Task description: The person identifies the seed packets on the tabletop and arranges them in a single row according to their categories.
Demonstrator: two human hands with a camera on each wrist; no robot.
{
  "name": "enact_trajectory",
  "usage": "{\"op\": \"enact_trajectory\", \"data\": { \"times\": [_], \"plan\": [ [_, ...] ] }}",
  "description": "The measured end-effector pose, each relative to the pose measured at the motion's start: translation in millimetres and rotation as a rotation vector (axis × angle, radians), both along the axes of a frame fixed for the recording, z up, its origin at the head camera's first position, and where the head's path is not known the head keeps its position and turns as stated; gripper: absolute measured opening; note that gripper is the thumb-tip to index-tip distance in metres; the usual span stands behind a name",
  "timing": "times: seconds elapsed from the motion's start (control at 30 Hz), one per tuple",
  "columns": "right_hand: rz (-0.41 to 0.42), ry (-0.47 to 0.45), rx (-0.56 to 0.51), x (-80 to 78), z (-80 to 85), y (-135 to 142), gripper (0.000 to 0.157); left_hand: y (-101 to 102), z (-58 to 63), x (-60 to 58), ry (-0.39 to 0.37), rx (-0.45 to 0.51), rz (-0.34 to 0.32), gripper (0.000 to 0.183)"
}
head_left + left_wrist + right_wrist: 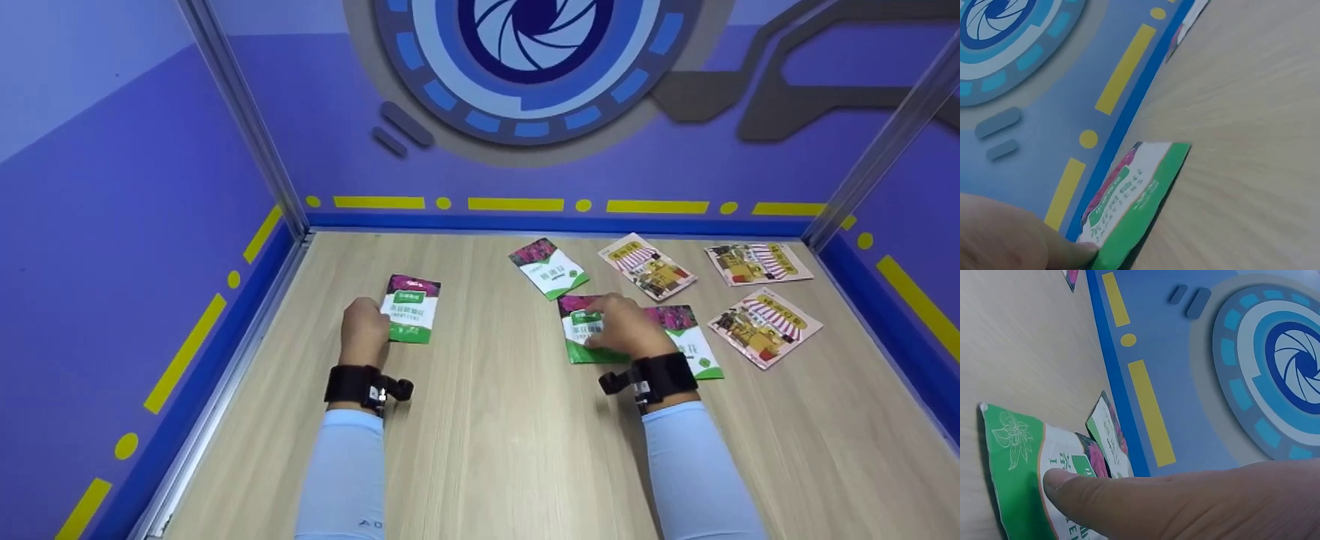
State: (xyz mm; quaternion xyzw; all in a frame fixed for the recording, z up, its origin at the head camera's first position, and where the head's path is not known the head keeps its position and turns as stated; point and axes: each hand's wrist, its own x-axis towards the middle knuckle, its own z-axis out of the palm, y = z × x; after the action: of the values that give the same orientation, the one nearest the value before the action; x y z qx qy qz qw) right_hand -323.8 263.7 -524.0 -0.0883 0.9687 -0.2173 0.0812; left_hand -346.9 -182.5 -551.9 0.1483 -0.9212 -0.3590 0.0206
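- Here, the left hand [364,330] pinches the left packet [411,311] by the edge nearest it, thumb on the front.
- The right hand [630,330] grips the right packet [581,345], thumb across the print; its other fingertips are partly hidden.
- Just beyond the right hand lies the far packet [551,270].
- Right of that hand, its wrist partly covers the side packet [705,351]; whether this touches the right packet is hidden.
- Three pink packets [766,328] lie farther right and beyond, before the wall [525,180].
- Left and right packets bear green labels and green Chinese characters, too small to read surely; pink packets show yellow signs, likewise unclear.
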Motion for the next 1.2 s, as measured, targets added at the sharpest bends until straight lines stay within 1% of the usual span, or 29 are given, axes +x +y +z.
{"op": "enact_trajectory", "data": {
  "times": [0.13,0.23,0.3,0.37,0.43,0.5,0.57,0.63,0.7,0.8,0.87,1.0,1.1,1.2],
  "plan": [
    [0.011,0.006,0.006,1.0,-2.7,-1,0.06,7,5.6,5.9,-0.011,-0.133,0.013,0.018],
    [0.016,0.004,0.002,2.0,-3.9,-1,0.057,19,11.3,9.4,-0.007,-0.198,-0.014,0.033],
    [0.012,0.01,0.017,3.0,-3.1,0,0.056,28,14.3,11.5,0.004,-0.213,-0.06,0.041],
    [0.011,0.011,0.034,4.9,-0.9,0,0.054,37,14.7,13.4,0.03,-0.236,-0.137,0.045],
    [-0.001,-0.006,0.042,7.6,2.5,-2,0.05,43,13.2,15.4,0.043,-0.278,-0.205,0.042],
    [0.005,-0.027,0.048,11.0,6.6,-5,0.046,46,11.1,17.2,0.033,-0.306,-0.239,0.04],
    [0.015,-0.058,0.047,14.6,10.3,-9,0.042,46,9.2,18.4,0.012,-0.325,-0.236,0.037],
    [0.038,-0.071,0.057,17.5,12.9,-13,0.038,45,8.3,18.8,-0.02,-0.317,-0.208,0.036],
    [0.062,-0.068,0.067,20.1,14.5,-18,0.036,43,8.4,18.9,-0.054,-0.296,-0.183,0.037],
    [0.094,-0.051,0.071,22.1,15.5,-27,0.033,38,10.2,18.5,-0.076,-0.275,-0.16,0.037],
    [0.101,-0.046,0.073,23.3,15.4,-35,0.035,35,11.8,19.0,-0.071,-0.272,-0.157,0.037],
    [0.114,-0.028,0.102,23.7,10.4,-56,0.042,30,11.6,21.7,-0.025,-0.282,-0.163,0.036],
    [0.13,0.025,0.146,23.2,2.5,-69,0.047,28,10.3,23.3,-0.001,-0.307,-0.169,0.034],
    [0.125,0.079,0.172,21.8,-4.7,-80,0.049,27,11.1,22.9,-0.001,-0.325,-0.167,0.035]
  ]
}}
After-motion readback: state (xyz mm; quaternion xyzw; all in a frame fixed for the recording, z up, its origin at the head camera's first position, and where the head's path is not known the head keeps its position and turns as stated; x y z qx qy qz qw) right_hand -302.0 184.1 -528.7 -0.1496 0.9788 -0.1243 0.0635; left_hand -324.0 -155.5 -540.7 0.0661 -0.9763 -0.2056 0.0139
